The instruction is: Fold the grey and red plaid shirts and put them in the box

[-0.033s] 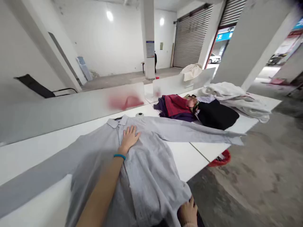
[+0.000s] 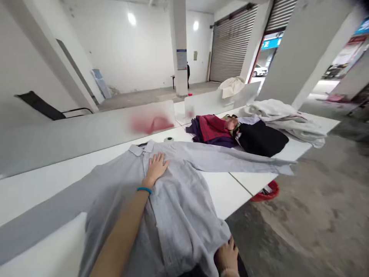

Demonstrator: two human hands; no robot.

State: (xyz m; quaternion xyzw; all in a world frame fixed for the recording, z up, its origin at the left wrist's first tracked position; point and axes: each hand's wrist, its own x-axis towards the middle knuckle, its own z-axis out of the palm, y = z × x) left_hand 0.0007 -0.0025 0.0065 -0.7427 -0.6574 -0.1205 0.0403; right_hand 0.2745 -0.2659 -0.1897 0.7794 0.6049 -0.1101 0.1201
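Note:
A light grey long-sleeved button shirt (image 2: 178, 207) lies front up across the white table, collar at the far side, sleeves spread out to both sides. My left hand (image 2: 156, 166) presses flat on its chest just below the collar, fingers spread, with a teal band (image 2: 144, 189) round the wrist. Down at the near right corner, my right hand (image 2: 227, 257) is at the shirt's hem by the table edge. Its fingers look closed on the cloth, though the thumb side is hidden. A small white roll with a dark centre (image 2: 168, 139) stands just beyond the shirt's shoulder.
Folded red and purple clothes (image 2: 211, 129), a black garment (image 2: 262, 138) and a pale cloth heap (image 2: 288, 115) occupy the table's right part. Frosted partitions (image 2: 86, 136) run along its back. Beneath the right edge sits a red-lined bin (image 2: 266, 194). A person (image 2: 188, 75) stands behind the pillar.

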